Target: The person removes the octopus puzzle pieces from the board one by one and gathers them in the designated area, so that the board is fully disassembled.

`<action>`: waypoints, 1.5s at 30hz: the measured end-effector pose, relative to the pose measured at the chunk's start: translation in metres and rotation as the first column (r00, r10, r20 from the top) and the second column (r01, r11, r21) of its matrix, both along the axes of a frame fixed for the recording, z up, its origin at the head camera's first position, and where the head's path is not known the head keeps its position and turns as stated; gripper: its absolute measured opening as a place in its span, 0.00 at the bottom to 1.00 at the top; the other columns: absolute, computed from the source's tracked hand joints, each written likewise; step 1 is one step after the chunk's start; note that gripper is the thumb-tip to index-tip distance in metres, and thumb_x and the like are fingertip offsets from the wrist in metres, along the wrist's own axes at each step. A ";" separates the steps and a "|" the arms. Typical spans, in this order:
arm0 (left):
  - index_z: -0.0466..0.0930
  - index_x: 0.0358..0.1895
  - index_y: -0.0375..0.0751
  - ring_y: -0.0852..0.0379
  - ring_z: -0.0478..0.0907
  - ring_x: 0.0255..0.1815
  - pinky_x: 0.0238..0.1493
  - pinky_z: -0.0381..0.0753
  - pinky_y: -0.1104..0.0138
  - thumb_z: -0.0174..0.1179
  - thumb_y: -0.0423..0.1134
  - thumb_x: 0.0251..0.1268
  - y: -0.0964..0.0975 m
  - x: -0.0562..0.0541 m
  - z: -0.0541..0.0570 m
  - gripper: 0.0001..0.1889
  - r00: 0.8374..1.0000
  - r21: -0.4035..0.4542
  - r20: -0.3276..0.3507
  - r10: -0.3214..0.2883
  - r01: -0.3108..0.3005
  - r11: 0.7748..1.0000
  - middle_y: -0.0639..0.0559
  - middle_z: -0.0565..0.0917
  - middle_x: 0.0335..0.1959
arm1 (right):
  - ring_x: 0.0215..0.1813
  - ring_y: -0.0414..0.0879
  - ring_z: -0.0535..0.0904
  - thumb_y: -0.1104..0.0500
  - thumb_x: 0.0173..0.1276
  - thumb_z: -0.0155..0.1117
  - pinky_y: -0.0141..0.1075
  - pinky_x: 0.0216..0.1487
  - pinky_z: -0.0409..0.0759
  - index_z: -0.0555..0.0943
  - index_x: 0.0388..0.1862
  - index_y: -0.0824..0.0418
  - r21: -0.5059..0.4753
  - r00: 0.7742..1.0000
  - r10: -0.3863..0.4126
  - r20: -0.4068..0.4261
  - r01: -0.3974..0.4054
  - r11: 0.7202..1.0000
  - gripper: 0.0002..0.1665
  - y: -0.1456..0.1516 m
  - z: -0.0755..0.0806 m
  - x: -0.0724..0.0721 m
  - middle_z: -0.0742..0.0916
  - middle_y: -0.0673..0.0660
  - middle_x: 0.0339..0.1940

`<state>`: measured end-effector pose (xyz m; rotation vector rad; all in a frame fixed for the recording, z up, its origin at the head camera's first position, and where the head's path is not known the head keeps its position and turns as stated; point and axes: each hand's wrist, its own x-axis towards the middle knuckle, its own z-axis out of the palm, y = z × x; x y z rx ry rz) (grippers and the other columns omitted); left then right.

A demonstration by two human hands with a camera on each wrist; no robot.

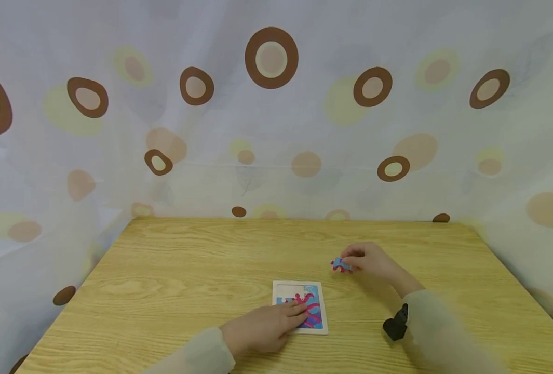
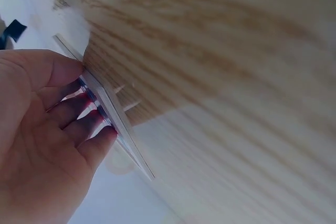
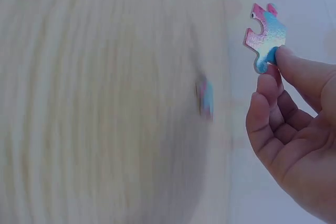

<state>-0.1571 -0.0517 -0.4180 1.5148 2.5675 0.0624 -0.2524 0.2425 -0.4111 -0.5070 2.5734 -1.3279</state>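
Wood-grain table (image 1: 178,270), spotted curtain (image 1: 304,130) behind: piece in hand, puzzle unfinished

The left hand (image 1: 269,327) rests, fingers slightly spread, over the framed jigsaw puzzle (image 1: 312,311), whose far-left part is bare. Rightward (apart from it), the right hand (image 1: 373,261) pinches a blue-and-pink jigsaw piece (image 3: 271,38). Apparently piece-fetching; next calls for carrying it over and matching its tabs.

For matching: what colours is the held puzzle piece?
Puzzle piece: blue and pink, clearest in right wrist view.

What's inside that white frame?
Pink and blue puzzle pieces, with a pale gap at upper left. The left hand hides part of the lower left; what's under it can't be seen.
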 end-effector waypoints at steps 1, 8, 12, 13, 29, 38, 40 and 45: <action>0.62 0.68 0.40 0.56 0.55 0.68 0.64 0.56 0.71 0.52 0.35 0.66 0.000 0.000 0.000 0.26 1.000 0.001 0.004 0.001 -0.001 1.000 0.50 0.59 0.69 | 0.26 0.49 0.70 0.61 0.69 0.56 0.40 0.28 0.73 0.80 0.40 0.67 0.017 1.000 -0.025 0.002 0.025 1.000 0.10 0.008 0.001 -0.001 0.79 0.57 0.25; 0.63 0.67 0.39 0.56 0.55 0.68 0.64 0.56 0.71 0.52 0.34 0.66 0.000 0.001 -0.002 0.26 1.000 -0.001 -0.011 -0.007 0.007 1.000 0.50 0.60 0.69 | 0.37 0.52 0.76 0.61 0.70 0.54 0.43 0.36 0.77 0.79 0.43 0.70 0.142 0.992 -0.116 -0.044 0.121 0.982 0.13 0.067 0.001 -0.005 0.82 0.58 0.37; 0.63 0.67 0.39 0.56 0.55 0.68 0.64 0.56 0.72 0.52 0.34 0.67 -0.001 0.000 -0.002 0.25 1.000 -0.001 -0.019 -0.015 0.015 1.000 0.49 0.60 0.69 | 0.41 0.54 0.76 0.62 0.70 0.53 0.44 0.38 0.77 0.79 0.44 0.72 0.194 0.989 -0.140 -0.055 0.148 0.970 0.14 0.095 -0.004 -0.006 0.82 0.62 0.40; 0.63 0.67 0.39 0.56 0.56 0.68 0.64 0.56 0.72 0.52 0.34 0.67 -0.001 0.000 -0.002 0.25 1.000 -0.002 -0.023 -0.018 0.018 1.000 0.49 0.60 0.69 | 0.42 0.56 0.76 0.62 0.70 0.53 0.45 0.39 0.77 0.79 0.44 0.73 0.205 0.988 -0.144 -0.055 0.152 0.967 0.14 0.100 -0.005 -0.007 0.82 0.63 0.40; 0.63 0.67 0.40 0.56 0.56 0.68 0.64 0.56 0.72 0.52 0.35 0.67 -0.002 0.002 0.001 0.25 0.999 -0.008 -0.043 -0.019 0.019 1.000 0.50 0.60 0.69 | 0.43 0.59 0.77 0.64 0.69 0.55 0.45 0.39 0.78 0.81 0.42 0.73 0.313 0.985 -0.157 -0.066 0.170 0.934 0.13 0.128 -0.016 -0.009 0.83 0.67 0.40; 0.62 0.68 0.40 0.56 0.56 0.68 0.64 0.56 0.72 0.52 0.35 0.66 -0.001 0.002 0.001 0.26 0.999 -0.019 -0.040 -0.014 0.013 1.000 0.51 0.60 0.69 | 0.45 0.62 0.75 0.57 0.70 0.55 0.52 0.43 0.75 0.78 0.48 0.72 0.326 0.976 -0.154 -0.154 0.198 0.924 0.18 0.114 -0.008 -0.009 0.81 0.67 0.44; 0.62 0.68 0.40 0.57 0.55 0.68 0.64 0.56 0.73 0.52 0.35 0.66 -0.001 0.001 0.001 0.26 0.999 -0.024 -0.042 -0.014 0.013 1.000 0.51 0.60 0.69 | 0.44 0.60 0.76 0.56 0.70 0.55 0.52 0.42 0.75 0.78 0.48 0.71 0.307 0.970 -0.145 -0.195 0.201 0.930 0.19 0.100 -0.001 -0.009 0.81 0.65 0.43; 0.62 0.68 0.41 0.57 0.55 0.68 0.64 0.55 0.73 0.51 0.35 0.67 -0.001 0.000 0.000 0.26 0.999 -0.031 -0.035 -0.013 0.012 0.999 0.51 0.59 0.69 | 0.42 0.54 0.77 0.56 0.69 0.57 0.46 0.40 0.77 0.79 0.48 0.70 0.234 0.970 -0.089 -0.228 0.143 0.962 0.18 0.055 0.013 -0.009 0.82 0.60 0.41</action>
